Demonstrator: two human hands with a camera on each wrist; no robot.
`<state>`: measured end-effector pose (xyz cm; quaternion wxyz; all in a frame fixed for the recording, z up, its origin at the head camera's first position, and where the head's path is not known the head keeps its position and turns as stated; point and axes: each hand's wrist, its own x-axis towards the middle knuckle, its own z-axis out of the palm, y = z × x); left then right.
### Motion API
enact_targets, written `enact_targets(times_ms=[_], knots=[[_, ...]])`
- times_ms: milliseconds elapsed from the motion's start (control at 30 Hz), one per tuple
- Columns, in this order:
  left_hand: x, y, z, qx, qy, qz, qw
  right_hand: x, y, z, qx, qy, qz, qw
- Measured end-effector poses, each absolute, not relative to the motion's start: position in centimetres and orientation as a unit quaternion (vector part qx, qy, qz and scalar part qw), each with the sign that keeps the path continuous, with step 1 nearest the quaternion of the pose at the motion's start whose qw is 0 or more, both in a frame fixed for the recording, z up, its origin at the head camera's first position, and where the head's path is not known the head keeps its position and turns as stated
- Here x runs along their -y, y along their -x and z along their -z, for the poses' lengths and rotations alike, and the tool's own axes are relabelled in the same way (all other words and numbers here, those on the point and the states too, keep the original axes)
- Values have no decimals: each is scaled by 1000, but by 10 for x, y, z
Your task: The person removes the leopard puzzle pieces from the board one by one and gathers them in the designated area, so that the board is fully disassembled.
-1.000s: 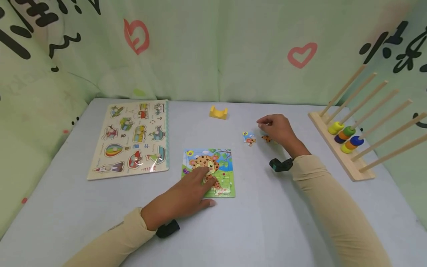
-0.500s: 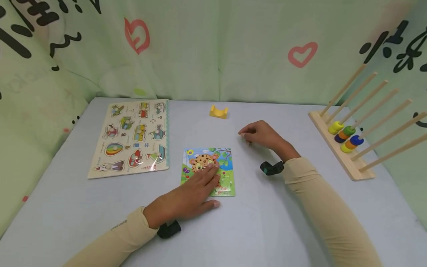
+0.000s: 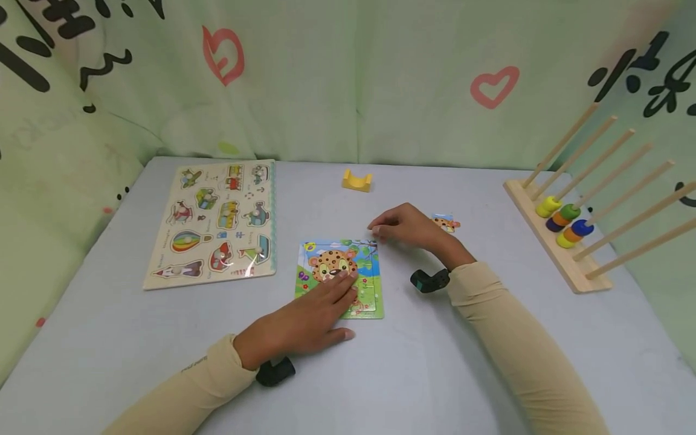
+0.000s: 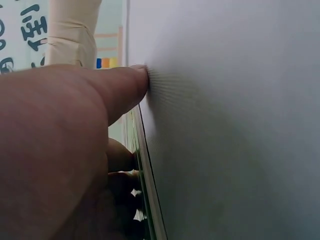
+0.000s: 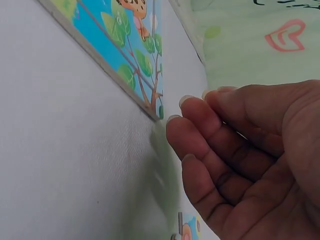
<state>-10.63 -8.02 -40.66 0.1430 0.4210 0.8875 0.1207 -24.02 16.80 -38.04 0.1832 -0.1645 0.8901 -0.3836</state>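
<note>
A square leopard picture puzzle (image 3: 367, 293) with a green and blue border lies at the middle of the table. My left hand (image 3: 312, 317) rests across its lower middle with fingers extended, and the thumb touches the tablecloth. In the left wrist view the thumb (image 4: 122, 87) lies beside the board's edge. My right hand (image 3: 413, 229) hovers just off the puzzle's upper right corner, fingers loosely bent. Nothing shows between those fingers (image 5: 192, 135) in the right wrist view. One loose leopard puzzle piece (image 3: 446, 223) lies behind the right hand, partly covered by it.
A larger vehicle puzzle board (image 3: 214, 223) lies at the left. The small yellow curved block (image 3: 356, 182) sits at the back. On the right stands a wooden peg rack (image 3: 560, 241) with coloured beads on some pegs. A printed curtain (image 3: 359, 78) hangs behind the table.
My right hand has moved left and nearer, from over the loose pieces to the puzzle's upper right corner. One loose piece has come out from under it. The left hand has shifted slightly.
</note>
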Motion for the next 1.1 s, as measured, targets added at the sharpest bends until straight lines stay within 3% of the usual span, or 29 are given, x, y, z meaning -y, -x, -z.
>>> enact_targets(times_ms=[533, 1100], knots=[[80, 106, 405, -887, -417, -128, 153, -146, 238, 373, -874, 230, 357, 234], [80, 106, 407, -886, -421, -121, 151, -139, 238, 368, -880, 233, 334, 242]])
